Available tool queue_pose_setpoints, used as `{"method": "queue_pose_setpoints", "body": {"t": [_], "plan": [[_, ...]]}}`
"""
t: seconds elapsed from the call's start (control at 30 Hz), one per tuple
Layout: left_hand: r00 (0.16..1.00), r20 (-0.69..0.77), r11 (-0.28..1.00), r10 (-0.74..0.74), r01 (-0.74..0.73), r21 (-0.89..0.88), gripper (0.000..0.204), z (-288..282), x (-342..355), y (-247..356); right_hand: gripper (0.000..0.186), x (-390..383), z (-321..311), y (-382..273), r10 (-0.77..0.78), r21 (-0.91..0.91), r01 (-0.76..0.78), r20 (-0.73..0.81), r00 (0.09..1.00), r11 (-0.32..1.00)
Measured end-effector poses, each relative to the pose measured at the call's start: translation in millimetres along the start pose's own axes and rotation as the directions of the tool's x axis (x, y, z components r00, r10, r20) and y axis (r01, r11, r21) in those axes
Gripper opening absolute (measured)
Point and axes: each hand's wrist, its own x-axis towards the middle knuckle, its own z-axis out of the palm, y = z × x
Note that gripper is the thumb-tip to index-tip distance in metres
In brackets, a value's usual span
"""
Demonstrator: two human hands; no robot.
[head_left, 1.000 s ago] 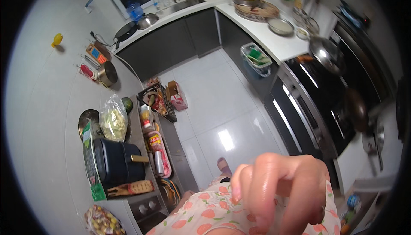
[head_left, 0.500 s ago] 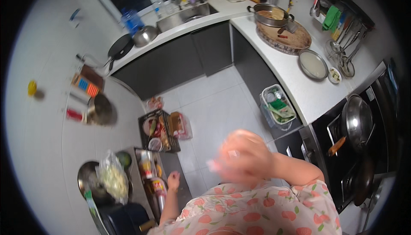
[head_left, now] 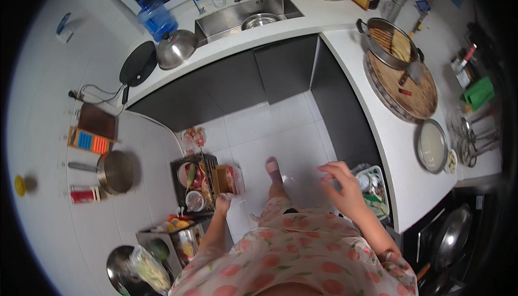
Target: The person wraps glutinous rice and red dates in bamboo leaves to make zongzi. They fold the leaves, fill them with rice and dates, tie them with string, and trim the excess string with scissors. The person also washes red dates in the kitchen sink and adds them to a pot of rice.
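My right hand (head_left: pixel 345 191) hangs in front of my body on the right, fingers loosely bent and apart, with nothing in it. It is nearest to the white bin (head_left: pixel 372 193) by the counter, which has cans and green scraps inside. Lower on the left, my left hand (head_left: pixel 223 203) hangs with its fingers slightly curled, and nothing shows in it. In the picture it overlaps the edge of an open cardboard box (head_left: pixel 222 180); I cannot tell whether it touches. Next to the box is a black crate (head_left: pixel 179 180) of vegetables.
Ahead runs a white counter (head_left: pixel 232 45) with a steel sink (head_left: pixel 224 23), a kettle (head_left: pixel 175 50) and a black pan (head_left: pixel 137 64). To the right, a pot (head_left: pixel 372 42) sits on a round chopping board (head_left: pixel 399 96), near a bowl (head_left: pixel 433 145). A lidded pan (head_left: pixel 452 236) is on the stove.
I have moved forward, and the counter and sink appear closer. My right hand has lowered from in front of my chest and swung right. A foot now shows on the floor.
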Motion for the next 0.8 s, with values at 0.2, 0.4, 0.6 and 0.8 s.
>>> {"method": "queue_pose_setpoints", "body": {"t": [0.2,0.4,0.6,0.8], "plan": [[0.97,-0.063,0.945,0.235,-0.243,-0.217,0.07,0,311,333,0.02,118,34,52,0.349,0.267,-0.293,-0.192,0.917,0.918],[0.94,-0.079,0.894,0.332,-0.34,-0.293,0.076,14,446,534,0.019,171,51,72,0.523,0.311,-0.455,-0.186,0.832,0.834],[0.929,-0.002,0.883,0.37,-0.352,-0.31,0.075,48,481,567,0.02,207,58,88,0.628,0.419,-0.534,-0.124,0.768,0.735],[0.897,-0.088,0.855,0.432,-0.439,-0.276,0.068,61,478,560,0.021,230,50,99,0.615,0.382,-0.536,-0.117,0.78,0.753]]}}
